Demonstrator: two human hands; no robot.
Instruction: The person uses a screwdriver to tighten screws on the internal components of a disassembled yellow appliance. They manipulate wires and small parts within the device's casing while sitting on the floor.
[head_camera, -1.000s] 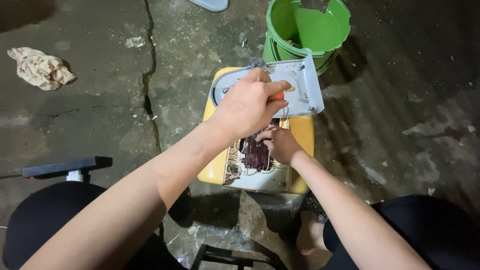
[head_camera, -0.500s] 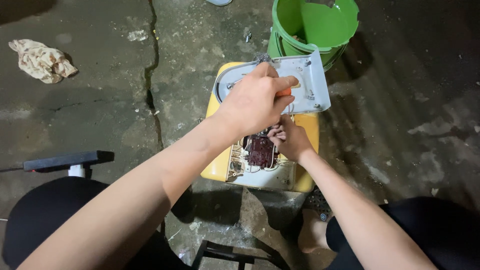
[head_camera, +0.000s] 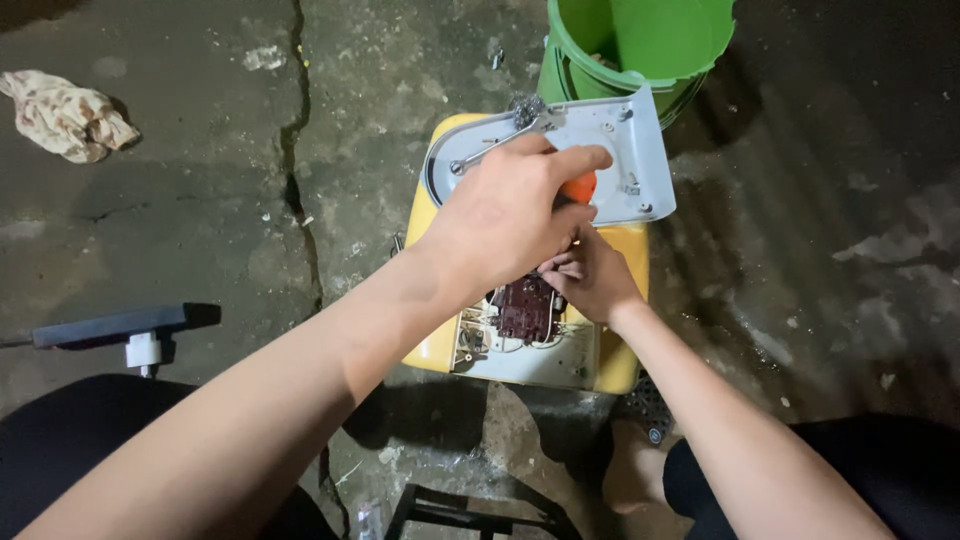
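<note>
My left hand (head_camera: 510, 215) grips orange screwdriver handle (head_camera: 579, 186) over yellow plastic appliance (head_camera: 430, 340) w/ grey cover (head_camera: 620, 150); right hand (head_camera: 590, 280) pinches sth tiny, can't tell what.

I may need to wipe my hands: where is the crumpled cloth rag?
In the head view, the crumpled cloth rag lies on the concrete floor at the far upper left, left of the long floor crack and well away from the yellow appliance.

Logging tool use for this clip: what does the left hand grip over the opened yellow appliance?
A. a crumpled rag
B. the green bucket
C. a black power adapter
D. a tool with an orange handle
D: the left hand closes around an orange handle above the yellow appliance; the rag, green bucket and adapter lie apart, untouched.
</note>
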